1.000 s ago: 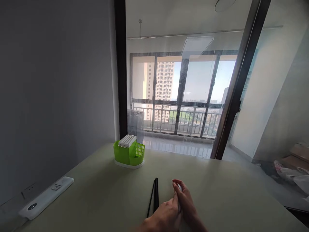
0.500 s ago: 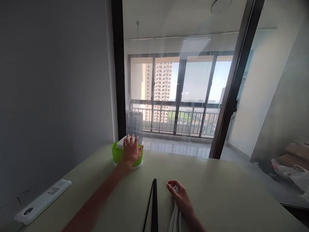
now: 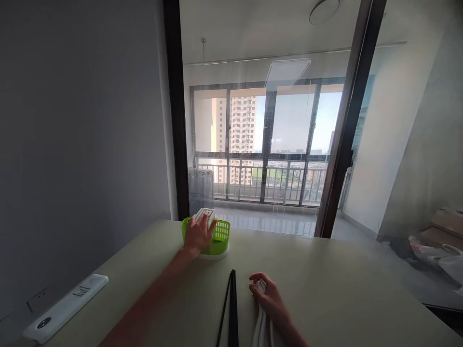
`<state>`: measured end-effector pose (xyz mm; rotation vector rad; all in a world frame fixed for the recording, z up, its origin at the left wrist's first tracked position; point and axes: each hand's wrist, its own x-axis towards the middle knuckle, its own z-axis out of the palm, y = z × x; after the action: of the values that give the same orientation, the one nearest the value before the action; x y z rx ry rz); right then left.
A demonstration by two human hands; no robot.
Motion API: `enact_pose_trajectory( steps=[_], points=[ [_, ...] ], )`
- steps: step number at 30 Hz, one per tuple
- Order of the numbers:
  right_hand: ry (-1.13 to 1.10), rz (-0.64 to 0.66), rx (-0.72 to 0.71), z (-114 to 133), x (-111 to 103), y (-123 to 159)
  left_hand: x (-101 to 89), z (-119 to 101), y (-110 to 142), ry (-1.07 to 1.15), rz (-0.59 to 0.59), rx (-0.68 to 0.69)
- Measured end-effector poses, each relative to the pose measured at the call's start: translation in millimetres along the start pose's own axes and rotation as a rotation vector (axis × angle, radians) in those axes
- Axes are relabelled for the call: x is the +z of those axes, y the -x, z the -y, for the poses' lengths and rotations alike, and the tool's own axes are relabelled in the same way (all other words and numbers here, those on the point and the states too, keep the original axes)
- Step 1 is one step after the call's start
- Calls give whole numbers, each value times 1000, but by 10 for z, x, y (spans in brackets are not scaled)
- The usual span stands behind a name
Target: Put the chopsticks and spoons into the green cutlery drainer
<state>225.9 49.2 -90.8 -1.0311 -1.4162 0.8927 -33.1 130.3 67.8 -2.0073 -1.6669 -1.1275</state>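
Note:
A bright green plastic utensil caddy [image 3: 218, 248] with perforated walls and a white base stands at the far left of the table. My left hand [image 3: 197, 234] reaches over its left side, fingers bent over the top and thumb to the right. A white slotted piece [image 3: 205, 211] shows tilted just behind these fingers; their exact contact is partly hidden. Nearer me, my right hand [image 3: 269, 295] is closed around several slim white long-handled utensils [image 3: 259, 328], whose upper ends are mostly covered. Just left of it, black chopsticks [image 3: 233, 311] lie lengthwise on the table.
A white power strip [image 3: 67, 306] lies along the table's left edge by the grey wall [image 3: 90, 120]. Beyond the pale table [image 3: 325, 289] is a dark-framed glass door [image 3: 338, 159]. Boxes and bags [image 3: 439, 246] sit on the floor at right.
The caddy has shifted to the right under my left hand, and the white slotted piece now shows further right. My left fingers have bent from a spread pose. My right hand has barely moved.

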Motion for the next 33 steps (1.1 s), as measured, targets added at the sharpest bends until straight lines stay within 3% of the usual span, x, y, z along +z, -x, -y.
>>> enact_pose_trajectory(
  steps=[6, 12, 20, 23, 26, 30, 33],
  points=[
    [27, -4, -49, -39, 10, 0, 199, -648, 185, -3, 178, 103],
    [46, -5, -128, -83, 51, -5, 305, -1323, 372, 29, 236, 174],
    [25, -17, -174, -147, 107, -43, 252, -1765, 496, 146, 335, 153],
    [30, 1, -176, -145, 96, -45, 206, -1769, 516, 198, 359, 186],
    [52, 16, -181, -147, 87, -44, 149, -1642, 482, 263, 282, 235],
    [76, 52, -179, -162, 72, -44, 109, -1249, 426, 350, 50, 185],
    [84, 80, -183, -157, 53, -37, 161, -824, 466, 412, -57, 26]
  ],
)
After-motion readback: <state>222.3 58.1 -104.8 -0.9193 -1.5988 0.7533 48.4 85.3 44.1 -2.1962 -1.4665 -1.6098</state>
